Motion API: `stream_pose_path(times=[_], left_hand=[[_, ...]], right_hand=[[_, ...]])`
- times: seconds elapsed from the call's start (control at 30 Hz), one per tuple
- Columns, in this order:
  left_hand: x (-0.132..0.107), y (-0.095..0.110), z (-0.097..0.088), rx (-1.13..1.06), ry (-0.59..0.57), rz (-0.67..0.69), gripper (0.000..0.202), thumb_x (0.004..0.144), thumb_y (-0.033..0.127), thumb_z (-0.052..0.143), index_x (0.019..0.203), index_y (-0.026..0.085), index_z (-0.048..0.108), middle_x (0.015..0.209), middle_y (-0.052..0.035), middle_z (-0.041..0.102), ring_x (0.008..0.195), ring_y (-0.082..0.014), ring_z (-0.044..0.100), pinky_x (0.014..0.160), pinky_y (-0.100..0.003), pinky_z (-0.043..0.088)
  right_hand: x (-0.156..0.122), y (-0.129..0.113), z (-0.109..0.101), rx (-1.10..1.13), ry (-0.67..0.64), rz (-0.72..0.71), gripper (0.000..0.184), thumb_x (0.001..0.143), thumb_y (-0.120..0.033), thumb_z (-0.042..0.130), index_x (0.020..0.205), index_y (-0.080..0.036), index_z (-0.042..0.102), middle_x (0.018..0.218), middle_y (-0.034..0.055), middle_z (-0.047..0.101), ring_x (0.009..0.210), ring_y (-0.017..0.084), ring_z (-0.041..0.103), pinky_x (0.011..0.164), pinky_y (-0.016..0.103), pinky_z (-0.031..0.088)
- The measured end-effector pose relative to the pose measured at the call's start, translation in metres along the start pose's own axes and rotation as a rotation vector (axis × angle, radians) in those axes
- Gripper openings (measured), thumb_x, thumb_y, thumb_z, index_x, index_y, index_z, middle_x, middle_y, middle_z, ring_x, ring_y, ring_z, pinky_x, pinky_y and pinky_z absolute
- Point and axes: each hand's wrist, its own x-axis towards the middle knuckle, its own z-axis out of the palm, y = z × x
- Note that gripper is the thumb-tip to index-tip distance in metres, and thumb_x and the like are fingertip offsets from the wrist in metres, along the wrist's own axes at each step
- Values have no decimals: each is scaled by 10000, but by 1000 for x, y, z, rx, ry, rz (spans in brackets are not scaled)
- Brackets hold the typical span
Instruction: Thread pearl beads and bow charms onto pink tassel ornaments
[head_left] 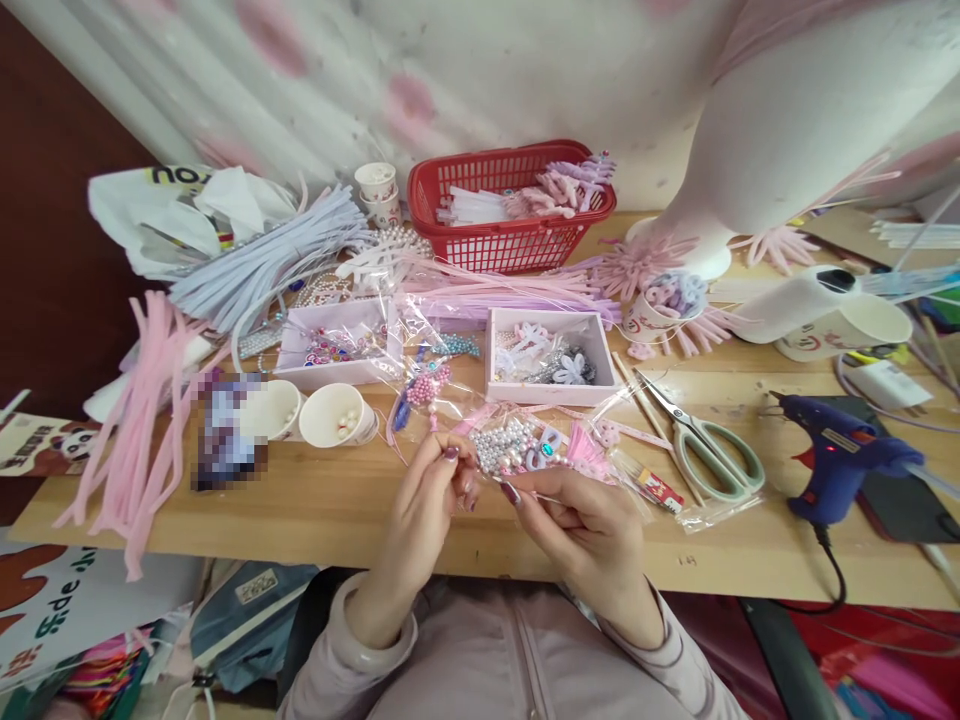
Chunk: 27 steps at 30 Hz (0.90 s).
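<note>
Close to the table's front edge, my left hand (433,492) has its thumb and fingers pinched together. My right hand (589,515) pinches too, its thumb tip a short way to the right of the left fingertips. Something thin and pale seems to run between them, but it is too small to name. Just beyond my fingers lie silvery pearl beads (504,443), a pink tassel (586,448) and a small charm with a blue-green stone (549,447). A cluster of pink beads (429,384) is behind my left hand.
Scissors (709,445) and a blue glue gun (840,455) lie to the right. White boxes (551,393) of ornaments stand behind my hands, with a red basket (510,245) farther back. Paper cups (330,415) and pink pipe cleaners (142,420) are at left.
</note>
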Motion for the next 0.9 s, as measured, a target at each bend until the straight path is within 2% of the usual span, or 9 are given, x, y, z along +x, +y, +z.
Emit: stream_pose_path(times=[0.07, 0.13, 0.2, 0.27, 0.33, 0.4, 0.63, 0.73, 0.9], left_hand=[[1, 3, -1, -72, 3, -47, 250, 784, 349, 775, 851, 162, 623, 824, -14, 628, 659, -108, 570, 549, -214, 460], [2, 3, -2, -68, 10, -54, 335, 761, 381, 818, 913, 165, 613, 847, -24, 677, 624, -112, 623, 494, -200, 471], [1, 1, -4, -23, 0, -47, 342, 829, 474, 752, 856, 182, 577, 706, 17, 662, 444, -83, 559, 377, -179, 405], [2, -3, -5, 18, -16, -48, 408, 893, 553, 650, 744, 191, 534, 504, 68, 549, 306, -50, 409, 303, -156, 304], [4, -7, -5, -7, -17, -84, 473, 880, 595, 645, 675, 188, 517, 393, 104, 404, 272, -25, 282, 289, -131, 227], [6, -8, -4, -96, -2, -136, 471, 811, 585, 735, 675, 173, 551, 393, 121, 351, 293, -7, 256, 309, -110, 223], [11, -5, -3, -285, -39, -208, 345, 737, 343, 872, 949, 125, 710, 638, 35, 611, 509, -53, 555, 469, -131, 444], [10, -6, -5, -314, -47, -191, 278, 719, 289, 886, 879, 163, 697, 627, 36, 637, 483, -66, 563, 447, -144, 451], [9, -8, -3, -356, -27, -197, 265, 729, 338, 883, 778, 148, 705, 620, 34, 641, 496, -46, 568, 480, -126, 485]], right_hand=[[1, 0, 0, 9, -3, 12, 137, 911, -166, 628, 894, -184, 763, 446, -88, 423, 362, 68, 284, 367, 214, 265], [2, -1, -1, 17, -6, 4, 137, 907, -149, 627, 889, -183, 759, 456, -89, 415, 367, 66, 275, 365, 213, 251], [3, -2, -2, 21, -4, -15, 134, 905, -147, 629, 885, -183, 756, 468, -86, 420, 371, 68, 287, 368, 210, 261], [4, -4, -2, 24, -4, -26, 125, 903, -158, 634, 884, -183, 755, 473, -82, 425, 373, 71, 310, 380, 208, 291], [6, -4, -1, 40, -12, -17, 119, 904, -168, 639, 884, -183, 755, 472, -81, 435, 374, 74, 326, 392, 207, 316], [7, -5, 0, 76, -25, 1, 122, 906, -173, 636, 888, -180, 756, 482, -75, 458, 377, 72, 328, 393, 204, 319], [9, 0, 6, 159, -42, 107, 159, 916, -183, 604, 879, -155, 756, 500, -93, 309, 428, 79, 249, 403, 215, 265], [10, -1, 5, 174, -33, 104, 162, 910, -188, 609, 855, -148, 756, 505, -83, 354, 434, 75, 248, 392, 213, 233], [12, -5, 4, 220, -30, 86, 159, 905, -175, 610, 857, -144, 759, 491, -87, 371, 421, 67, 208, 378, 212, 203]])
